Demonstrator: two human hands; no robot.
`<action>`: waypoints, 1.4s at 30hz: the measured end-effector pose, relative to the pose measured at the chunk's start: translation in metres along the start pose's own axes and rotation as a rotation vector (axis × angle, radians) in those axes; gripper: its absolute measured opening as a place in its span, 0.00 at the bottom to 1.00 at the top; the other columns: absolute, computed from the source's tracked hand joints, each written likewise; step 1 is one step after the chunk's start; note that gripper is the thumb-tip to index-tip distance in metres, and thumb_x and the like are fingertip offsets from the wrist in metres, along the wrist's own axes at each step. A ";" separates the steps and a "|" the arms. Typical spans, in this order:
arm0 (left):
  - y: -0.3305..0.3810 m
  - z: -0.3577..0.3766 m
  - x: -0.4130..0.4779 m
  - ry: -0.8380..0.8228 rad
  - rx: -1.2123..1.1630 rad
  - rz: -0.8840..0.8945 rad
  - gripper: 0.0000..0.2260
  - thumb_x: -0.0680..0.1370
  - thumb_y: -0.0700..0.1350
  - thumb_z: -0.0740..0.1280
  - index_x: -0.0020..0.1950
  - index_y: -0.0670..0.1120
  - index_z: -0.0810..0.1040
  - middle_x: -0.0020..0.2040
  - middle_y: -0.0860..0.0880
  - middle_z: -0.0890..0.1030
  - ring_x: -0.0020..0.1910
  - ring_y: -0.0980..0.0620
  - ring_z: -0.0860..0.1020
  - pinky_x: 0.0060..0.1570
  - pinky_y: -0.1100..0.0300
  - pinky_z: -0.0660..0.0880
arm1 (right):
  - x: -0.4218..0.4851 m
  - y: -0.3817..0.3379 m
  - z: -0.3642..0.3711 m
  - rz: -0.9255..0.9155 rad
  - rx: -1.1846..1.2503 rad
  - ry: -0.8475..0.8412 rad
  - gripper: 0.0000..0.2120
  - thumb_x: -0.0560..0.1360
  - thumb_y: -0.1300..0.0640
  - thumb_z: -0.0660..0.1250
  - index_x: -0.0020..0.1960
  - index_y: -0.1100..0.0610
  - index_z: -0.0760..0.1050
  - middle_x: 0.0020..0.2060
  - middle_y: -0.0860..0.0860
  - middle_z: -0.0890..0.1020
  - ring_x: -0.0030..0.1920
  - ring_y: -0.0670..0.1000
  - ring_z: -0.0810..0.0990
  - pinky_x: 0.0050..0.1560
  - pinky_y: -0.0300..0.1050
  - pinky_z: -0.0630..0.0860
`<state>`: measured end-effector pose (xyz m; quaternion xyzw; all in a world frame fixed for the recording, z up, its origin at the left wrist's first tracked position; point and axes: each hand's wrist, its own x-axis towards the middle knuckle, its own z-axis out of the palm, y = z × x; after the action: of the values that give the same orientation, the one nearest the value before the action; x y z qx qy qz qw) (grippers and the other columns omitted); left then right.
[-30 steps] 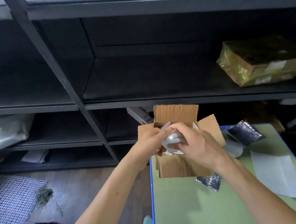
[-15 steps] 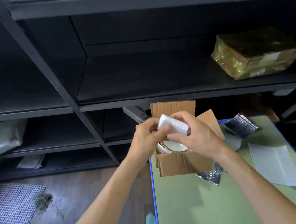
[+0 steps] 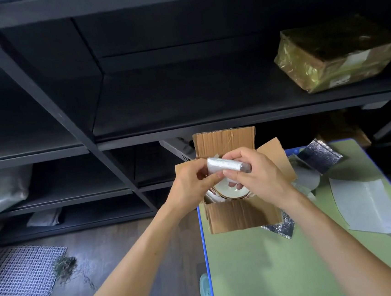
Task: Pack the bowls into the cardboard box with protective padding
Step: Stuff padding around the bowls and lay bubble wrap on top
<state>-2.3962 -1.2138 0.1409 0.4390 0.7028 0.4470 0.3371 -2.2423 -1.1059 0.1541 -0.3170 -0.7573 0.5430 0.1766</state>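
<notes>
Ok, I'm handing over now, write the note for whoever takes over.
Left hand: pinches one end of the folded white padding.
Right hand: grips the other end, above the open cardboard box.
Done: one gold-rimmed bowl lies in the box.
Left: set the padding in over the bowl, then close the flaps; a white sheet and a silver foil pad lie spare on the table.

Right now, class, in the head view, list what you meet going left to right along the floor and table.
Mesh mat → cardboard box → white sheet. The padding roll, gripped by the left hand and right hand, overlaps the box, so is omitted.
</notes>
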 end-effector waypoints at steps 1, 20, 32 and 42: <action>-0.001 -0.001 0.001 -0.002 0.014 0.000 0.10 0.78 0.52 0.71 0.54 0.48 0.82 0.43 0.47 0.83 0.43 0.47 0.79 0.41 0.56 0.76 | 0.001 0.000 0.000 -0.004 0.000 0.001 0.12 0.76 0.55 0.73 0.58 0.49 0.77 0.50 0.45 0.82 0.41 0.47 0.85 0.37 0.38 0.80; -0.037 -0.006 0.035 -0.391 0.855 0.195 0.12 0.73 0.52 0.74 0.53 0.53 0.79 0.54 0.52 0.70 0.49 0.55 0.67 0.42 0.59 0.68 | -0.010 0.030 0.003 -0.044 -0.571 0.062 0.11 0.77 0.59 0.68 0.56 0.49 0.73 0.45 0.42 0.75 0.40 0.40 0.71 0.37 0.30 0.67; -0.047 -0.005 0.055 -0.401 0.878 0.292 0.05 0.74 0.45 0.72 0.49 0.50 0.80 0.45 0.55 0.69 0.50 0.51 0.75 0.40 0.61 0.63 | -0.008 0.015 -0.003 0.003 -0.583 0.009 0.12 0.74 0.52 0.71 0.54 0.42 0.72 0.38 0.31 0.75 0.39 0.37 0.73 0.34 0.32 0.67; -0.049 -0.010 0.057 -0.370 0.736 0.268 0.04 0.76 0.47 0.68 0.45 0.47 0.81 0.42 0.54 0.74 0.42 0.55 0.69 0.36 0.65 0.60 | -0.011 0.016 0.031 -0.043 -0.691 -0.093 0.10 0.77 0.56 0.64 0.57 0.46 0.73 0.41 0.44 0.80 0.45 0.51 0.78 0.37 0.48 0.72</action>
<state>-2.4424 -1.1749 0.0942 0.6901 0.6797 0.1201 0.2175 -2.2485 -1.1319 0.1297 -0.3169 -0.9100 0.2648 0.0358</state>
